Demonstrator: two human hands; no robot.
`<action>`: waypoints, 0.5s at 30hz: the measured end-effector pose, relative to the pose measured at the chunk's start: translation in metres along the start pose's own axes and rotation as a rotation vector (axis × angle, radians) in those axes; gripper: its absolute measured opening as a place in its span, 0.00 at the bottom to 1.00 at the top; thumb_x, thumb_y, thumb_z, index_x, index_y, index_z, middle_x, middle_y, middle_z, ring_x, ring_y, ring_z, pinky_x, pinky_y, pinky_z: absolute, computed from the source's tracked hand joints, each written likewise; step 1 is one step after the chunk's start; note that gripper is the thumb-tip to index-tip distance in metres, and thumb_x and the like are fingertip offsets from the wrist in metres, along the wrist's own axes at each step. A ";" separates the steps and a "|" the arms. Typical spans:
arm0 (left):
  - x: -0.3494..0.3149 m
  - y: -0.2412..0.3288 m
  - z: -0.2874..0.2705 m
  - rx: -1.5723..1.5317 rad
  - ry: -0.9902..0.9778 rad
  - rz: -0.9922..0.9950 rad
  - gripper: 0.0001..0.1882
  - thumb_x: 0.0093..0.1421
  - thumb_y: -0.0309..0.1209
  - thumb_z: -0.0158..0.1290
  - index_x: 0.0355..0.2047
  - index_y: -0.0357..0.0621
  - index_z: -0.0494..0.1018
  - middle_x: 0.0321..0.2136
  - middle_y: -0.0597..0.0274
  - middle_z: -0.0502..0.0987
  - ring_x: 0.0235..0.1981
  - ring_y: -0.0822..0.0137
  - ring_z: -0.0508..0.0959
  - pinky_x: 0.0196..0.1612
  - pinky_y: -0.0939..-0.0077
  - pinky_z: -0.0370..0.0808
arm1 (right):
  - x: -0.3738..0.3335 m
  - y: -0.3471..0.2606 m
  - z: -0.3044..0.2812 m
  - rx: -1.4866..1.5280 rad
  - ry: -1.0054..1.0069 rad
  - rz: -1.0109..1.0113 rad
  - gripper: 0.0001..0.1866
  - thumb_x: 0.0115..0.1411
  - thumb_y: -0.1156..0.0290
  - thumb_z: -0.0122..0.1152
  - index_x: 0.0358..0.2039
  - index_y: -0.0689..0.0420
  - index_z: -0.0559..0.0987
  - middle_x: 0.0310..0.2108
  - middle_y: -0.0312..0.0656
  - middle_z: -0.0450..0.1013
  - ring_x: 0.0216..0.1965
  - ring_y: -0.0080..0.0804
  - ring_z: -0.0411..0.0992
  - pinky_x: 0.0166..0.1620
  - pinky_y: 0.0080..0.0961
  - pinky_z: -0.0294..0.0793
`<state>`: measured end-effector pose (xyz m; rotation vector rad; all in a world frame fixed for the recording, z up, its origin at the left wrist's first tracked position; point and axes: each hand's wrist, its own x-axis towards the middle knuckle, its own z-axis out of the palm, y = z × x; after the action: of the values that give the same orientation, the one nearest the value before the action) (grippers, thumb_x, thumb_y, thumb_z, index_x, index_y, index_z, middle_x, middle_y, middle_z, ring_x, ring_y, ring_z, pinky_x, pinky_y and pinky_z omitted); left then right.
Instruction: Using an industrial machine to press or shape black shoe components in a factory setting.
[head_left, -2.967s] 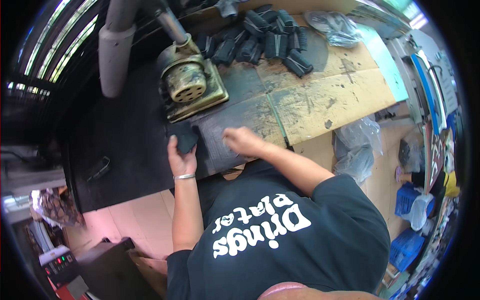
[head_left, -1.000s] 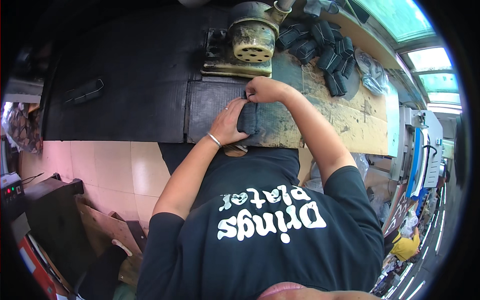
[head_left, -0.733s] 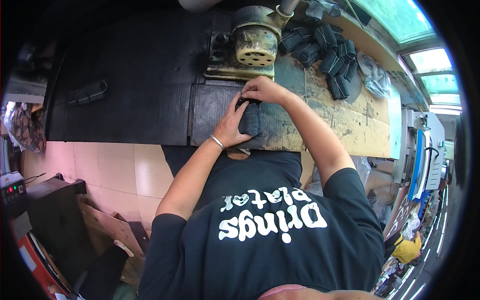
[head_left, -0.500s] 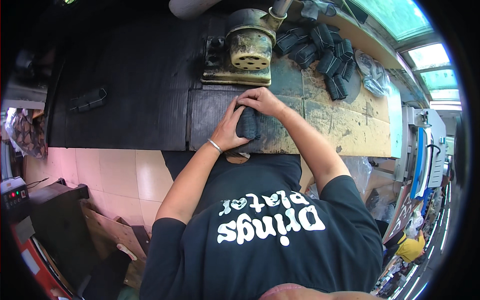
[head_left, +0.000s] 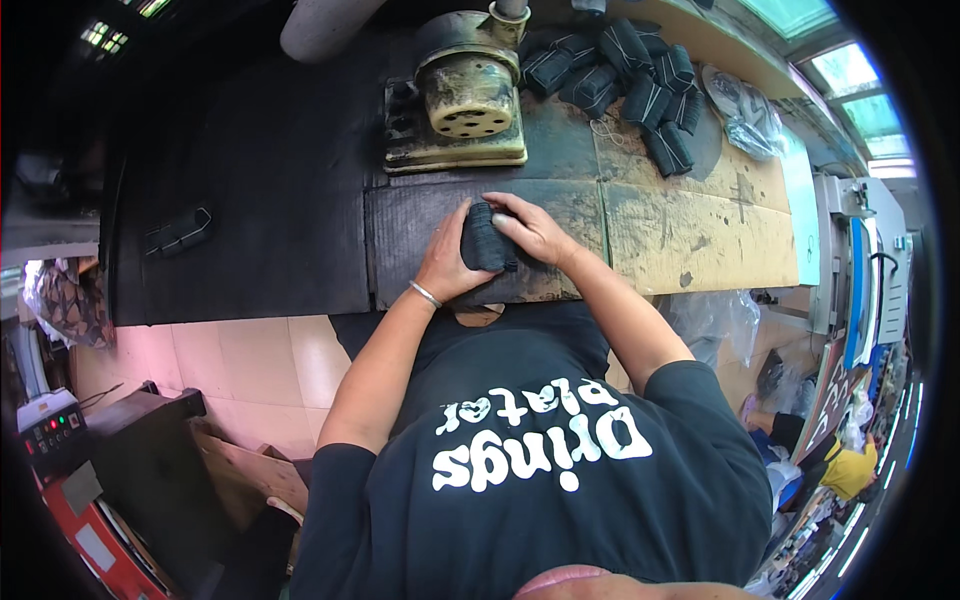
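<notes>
Between my two hands, near the front edge of the worktable [head_left: 690, 245], stands a black stack [head_left: 486, 238] of thin, ridged pieces. My left hand [head_left: 446, 258], with a silver bracelet at the wrist, wraps its left side, thumb along the near end. My right hand [head_left: 532, 228] presses on the stack's right side, its fingers reaching toward the far end. No band shows around this stack. Just beyond it is a stained, cream-coloured machine [head_left: 470, 105] with a round, holed head on a flat base.
Several black bundles [head_left: 640, 100] tied with pale string lie at the back right, beside a clear plastic bag [head_left: 750, 135]. A dark bundle with a pale wire or string [head_left: 180, 235] lies far left. A grey pipe [head_left: 325, 25] hangs above the machine. A person in yellow [head_left: 848, 472] is farther right.
My right hand has moved from the stack's far end to its right side, uncovering more of its top. My left hand still grips the left side. The view has shifted slightly.
</notes>
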<state>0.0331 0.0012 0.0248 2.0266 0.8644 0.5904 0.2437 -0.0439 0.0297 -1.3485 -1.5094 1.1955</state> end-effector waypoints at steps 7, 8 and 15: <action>0.048 0.020 0.008 -0.039 -0.032 0.174 0.55 0.35 0.40 0.73 0.62 0.39 0.58 0.56 0.48 0.68 0.58 0.46 0.68 0.61 0.58 0.66 | -0.026 -0.022 -0.040 -0.264 0.092 -0.190 0.53 0.51 0.46 0.68 0.68 0.64 0.54 0.64 0.59 0.58 0.65 0.53 0.57 0.66 0.38 0.56; 0.056 0.021 0.010 0.036 -0.044 0.197 0.54 0.37 0.43 0.72 0.63 0.40 0.59 0.57 0.47 0.67 0.59 0.47 0.67 0.62 0.58 0.64 | -0.025 -0.019 -0.048 -0.290 0.064 -0.165 0.57 0.48 0.46 0.70 0.68 0.66 0.52 0.66 0.61 0.54 0.68 0.55 0.53 0.68 0.40 0.52; 0.065 0.011 0.036 0.201 0.063 0.123 0.55 0.40 0.47 0.71 0.65 0.37 0.58 0.62 0.45 0.63 0.64 0.46 0.61 0.66 0.57 0.59 | -0.023 0.013 -0.057 -0.556 0.059 -0.196 0.53 0.48 0.61 0.66 0.69 0.64 0.48 0.69 0.59 0.49 0.71 0.54 0.47 0.71 0.41 0.47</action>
<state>0.1038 0.0274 0.0202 2.2661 0.8693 0.6609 0.3049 -0.0582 0.0336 -1.5189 -1.9657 0.6258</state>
